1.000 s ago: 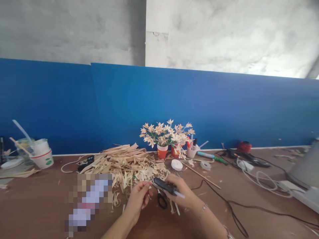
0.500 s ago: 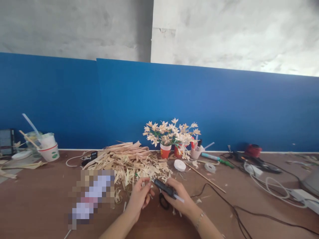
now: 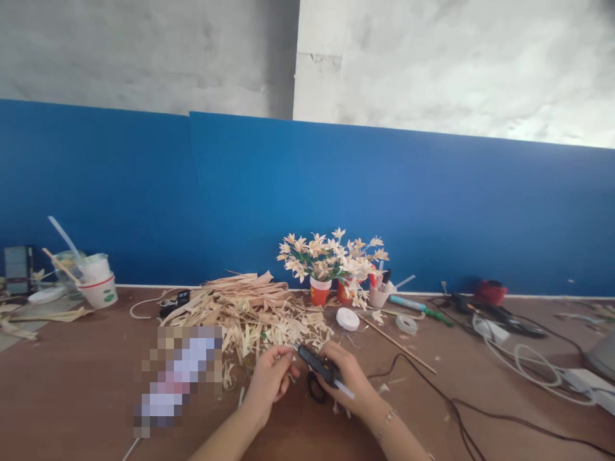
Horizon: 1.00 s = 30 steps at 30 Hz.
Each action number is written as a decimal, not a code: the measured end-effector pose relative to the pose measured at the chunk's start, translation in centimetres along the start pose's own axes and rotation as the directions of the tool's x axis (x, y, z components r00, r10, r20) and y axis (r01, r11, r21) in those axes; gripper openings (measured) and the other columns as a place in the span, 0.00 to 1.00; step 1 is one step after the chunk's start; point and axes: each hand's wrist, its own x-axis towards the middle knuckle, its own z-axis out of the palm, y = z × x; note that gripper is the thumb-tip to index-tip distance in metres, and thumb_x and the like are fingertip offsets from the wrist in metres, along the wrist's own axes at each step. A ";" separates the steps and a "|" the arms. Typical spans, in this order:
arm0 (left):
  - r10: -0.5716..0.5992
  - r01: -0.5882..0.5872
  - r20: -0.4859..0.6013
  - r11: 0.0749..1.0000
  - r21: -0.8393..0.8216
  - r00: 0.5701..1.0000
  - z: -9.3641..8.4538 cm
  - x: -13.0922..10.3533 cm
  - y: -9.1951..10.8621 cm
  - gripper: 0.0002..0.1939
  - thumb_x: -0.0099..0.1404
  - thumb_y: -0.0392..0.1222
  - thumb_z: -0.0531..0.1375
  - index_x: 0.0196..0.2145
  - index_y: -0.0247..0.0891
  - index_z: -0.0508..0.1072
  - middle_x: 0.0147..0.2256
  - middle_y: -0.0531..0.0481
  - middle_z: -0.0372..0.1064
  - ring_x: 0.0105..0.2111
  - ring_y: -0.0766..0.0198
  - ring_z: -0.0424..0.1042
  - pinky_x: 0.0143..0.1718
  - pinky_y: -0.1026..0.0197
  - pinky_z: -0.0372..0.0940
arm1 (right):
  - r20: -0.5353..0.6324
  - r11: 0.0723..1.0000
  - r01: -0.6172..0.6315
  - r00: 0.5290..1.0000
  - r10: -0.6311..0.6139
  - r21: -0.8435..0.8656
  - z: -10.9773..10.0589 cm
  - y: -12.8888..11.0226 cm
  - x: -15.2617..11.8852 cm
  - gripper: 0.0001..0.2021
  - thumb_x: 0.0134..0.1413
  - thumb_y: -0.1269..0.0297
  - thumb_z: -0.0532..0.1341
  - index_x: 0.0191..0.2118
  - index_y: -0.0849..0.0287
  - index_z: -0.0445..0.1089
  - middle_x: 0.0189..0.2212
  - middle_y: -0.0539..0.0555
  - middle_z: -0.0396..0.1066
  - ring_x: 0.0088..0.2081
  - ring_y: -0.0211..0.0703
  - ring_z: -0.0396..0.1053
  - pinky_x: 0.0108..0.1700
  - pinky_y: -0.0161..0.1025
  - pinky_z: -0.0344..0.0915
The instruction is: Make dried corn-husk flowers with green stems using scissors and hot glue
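My right hand point(image 3: 346, 374) is wrapped round a black hot glue gun point(image 3: 314, 363), with a whitish glue stick point(image 3: 344, 388) poking out of its back end. The gun's nozzle points up and left, close to the fingertips of my left hand point(image 3: 271, 378). Those fingers are pinched together; what they hold, if anything, is too small to make out. Black scissor-like handle loops point(image 3: 317, 388) show just under the gun. Behind both hands spreads a heap of dry, pale husk strips point(image 3: 250, 314).
Paper cups point(image 3: 319, 293) of pale handmade flowers point(image 3: 331, 256) stand at the back. A white tape roll point(image 3: 347, 319), a thin stick point(image 3: 398, 346) and a black cable point(image 3: 423, 384) lie to the right. Left are a blurred-out object point(image 3: 180, 378) and a white cup point(image 3: 99, 293).
The view has shifted very slightly. Both hands and the glue gun keep almost the same place, nozzle still by the left fingertips.
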 end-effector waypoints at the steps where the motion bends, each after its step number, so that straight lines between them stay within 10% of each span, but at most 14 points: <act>1: -0.001 0.001 0.003 1.000 0.001 1.000 0.0 0.0 0.0 0.17 0.50 0.52 0.58 0.30 0.35 0.64 0.18 0.54 0.67 0.07 0.78 0.49 0.08 0.72 0.35 | 0.005 1.000 0.006 1.000 -0.006 -0.005 0.0 0.1 0.0 0.07 0.39 0.76 0.55 0.26 0.58 0.57 0.26 0.49 0.59 0.28 0.37 0.59 0.30 0.32 0.56; 30: -0.013 0.014 0.037 1.000 -0.020 0.999 0.0 -0.5 0.5 0.15 0.50 0.51 0.57 0.25 0.36 0.62 0.16 0.55 0.66 0.08 0.79 0.48 0.09 0.71 0.33 | 0.055 0.996 0.022 0.998 -0.017 -0.089 -0.9 -0.5 0.0 0.06 0.41 0.73 0.55 0.29 0.58 0.61 0.28 0.51 0.60 0.28 0.38 0.61 0.30 0.31 0.57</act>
